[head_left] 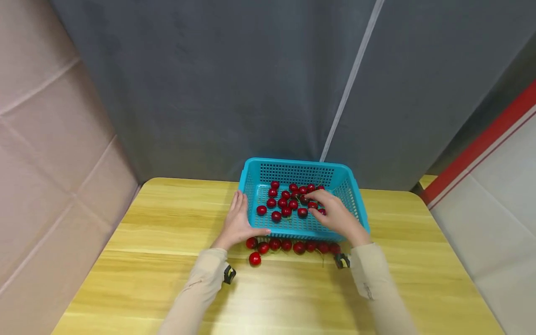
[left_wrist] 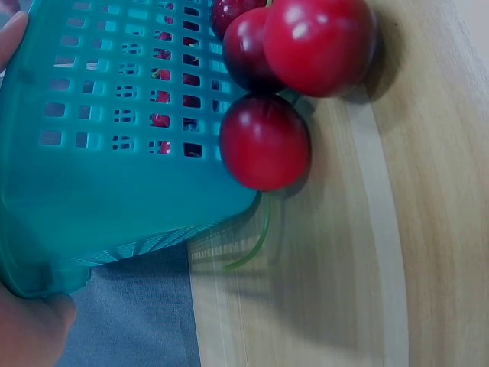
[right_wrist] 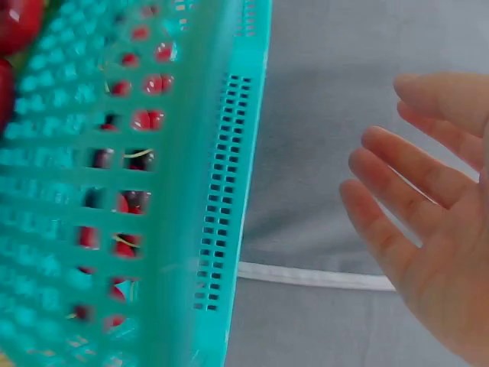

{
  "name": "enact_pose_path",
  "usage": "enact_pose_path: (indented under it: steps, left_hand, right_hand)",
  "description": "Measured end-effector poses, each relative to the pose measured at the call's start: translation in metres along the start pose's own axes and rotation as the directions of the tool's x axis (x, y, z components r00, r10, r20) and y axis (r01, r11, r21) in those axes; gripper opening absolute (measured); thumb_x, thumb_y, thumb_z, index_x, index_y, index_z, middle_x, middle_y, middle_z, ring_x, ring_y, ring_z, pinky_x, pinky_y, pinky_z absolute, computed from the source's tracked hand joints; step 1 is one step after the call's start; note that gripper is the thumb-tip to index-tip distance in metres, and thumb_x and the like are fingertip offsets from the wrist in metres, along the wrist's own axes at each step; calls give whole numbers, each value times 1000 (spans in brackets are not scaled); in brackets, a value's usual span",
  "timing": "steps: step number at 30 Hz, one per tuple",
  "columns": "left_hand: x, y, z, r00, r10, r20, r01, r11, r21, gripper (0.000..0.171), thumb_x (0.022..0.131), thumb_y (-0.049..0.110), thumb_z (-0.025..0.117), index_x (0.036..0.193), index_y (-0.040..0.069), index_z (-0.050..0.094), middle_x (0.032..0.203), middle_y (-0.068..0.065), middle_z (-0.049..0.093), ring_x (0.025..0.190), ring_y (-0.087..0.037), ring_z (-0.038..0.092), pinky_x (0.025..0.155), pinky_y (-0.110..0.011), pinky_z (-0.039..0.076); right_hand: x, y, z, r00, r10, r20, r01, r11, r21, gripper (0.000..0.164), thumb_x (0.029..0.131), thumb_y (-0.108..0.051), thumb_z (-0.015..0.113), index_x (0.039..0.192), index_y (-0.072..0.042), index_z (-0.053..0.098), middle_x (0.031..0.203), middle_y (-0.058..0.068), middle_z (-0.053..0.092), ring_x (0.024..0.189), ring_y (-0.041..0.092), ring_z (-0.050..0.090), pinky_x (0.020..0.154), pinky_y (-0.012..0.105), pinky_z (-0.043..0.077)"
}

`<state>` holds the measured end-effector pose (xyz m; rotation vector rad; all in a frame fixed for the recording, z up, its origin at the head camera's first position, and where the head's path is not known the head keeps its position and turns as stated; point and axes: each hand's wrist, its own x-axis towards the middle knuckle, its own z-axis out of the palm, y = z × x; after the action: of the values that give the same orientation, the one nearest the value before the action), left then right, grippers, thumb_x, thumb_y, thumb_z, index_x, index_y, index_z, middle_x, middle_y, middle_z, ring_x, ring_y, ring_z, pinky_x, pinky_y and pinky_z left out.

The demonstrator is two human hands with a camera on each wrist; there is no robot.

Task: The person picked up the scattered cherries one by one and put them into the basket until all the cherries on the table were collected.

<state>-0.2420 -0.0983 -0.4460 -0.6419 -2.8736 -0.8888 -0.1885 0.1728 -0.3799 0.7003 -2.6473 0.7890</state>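
A blue plastic basket [head_left: 254, 160] with mesh sides holds many dark red cherries [head_left: 276, 216]. My left hand [head_left: 239, 223] spans its near left corner, thumb along the front rim and straight fingers against the left side. Over the basket's right half hovers my right hand [head_left: 332, 214], fingers loosely bent. In the right wrist view this hand [right_wrist: 428, 176] has its fingers apart, with nothing between them. Along the basket's front wall lies a row of cherries [head_left: 299, 247] on the table, with one cherry [head_left: 255, 258] nearer to me.
The basket stands on a light wooden table [head_left: 176, 260] near its far edge. A grey curtain [head_left: 234, 93] hangs right behind it. Pale panels [head_left: 54, 153] rise on the left, and a red-edged white panel [head_left: 502, 195] on the right.
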Motion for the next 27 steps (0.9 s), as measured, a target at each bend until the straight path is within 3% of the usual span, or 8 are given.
enact_pose_path:
  steps: [5,9,12,15,20,23,27]
  left_hand:
    - [0,0,-2,1000,-6,4,6,1000,2,129,53,67,73,142,-6,13,151,-19,3,139,-29,-3,110,-43,15]
    - [0,-1,-3,1000,-8,-10,8,1000,-1,128,54,65,74,142,-7,16,151,-19,4,139,-29,-1,110,-43,15]
    - [0,-2,-2,1000,-5,-15,5,1000,3,127,54,65,74,142,-7,16,151,-19,4,139,-30,-1,110,-43,16]
    - [0,-2,-2,1000,1,-20,-1,1000,7,127,54,65,73,141,-7,16,151,-20,5,139,-32,1,110,-43,16]
    - [0,-2,-2,1000,-4,-12,4,1000,3,128,54,66,73,142,-7,15,151,-19,4,139,-31,-1,110,-43,14]
    - [-1,-1,-1,1000,-9,-9,9,1000,1,128,53,65,74,141,-7,16,151,-19,3,139,-30,-1,110,-42,13]
    - [-2,1,-1,1000,-6,-10,6,1000,-6,128,53,66,74,141,-7,16,150,-20,4,139,-30,-1,110,-42,14]
  right_hand:
    - [-38,-15,5,990,-64,-129,63,998,-14,31,78,-2,68,108,-4,61,105,8,62,97,22,57,78,39,51]
    - [-63,-25,21,980,-107,-170,105,994,-18,32,73,2,71,103,-3,62,101,7,64,94,21,58,75,36,52]
    - [-76,-30,38,990,-89,-108,89,996,-5,33,72,2,71,104,-2,63,101,7,63,95,21,58,77,35,52]
    - [-86,-32,56,1000,6,16,-5,1000,-6,37,75,-2,70,111,-1,60,110,9,60,103,24,55,85,39,49]
    - [-89,-25,82,972,159,176,-157,987,-21,46,78,-5,67,122,0,54,124,16,49,115,30,46,94,45,42]
    - [-85,-19,95,964,179,196,-175,984,-39,45,80,-7,65,123,-1,54,124,13,48,115,28,44,95,43,41]
    - [-81,-13,106,976,147,158,-130,985,-112,41,79,-8,66,118,1,57,117,11,52,109,27,47,93,42,42]
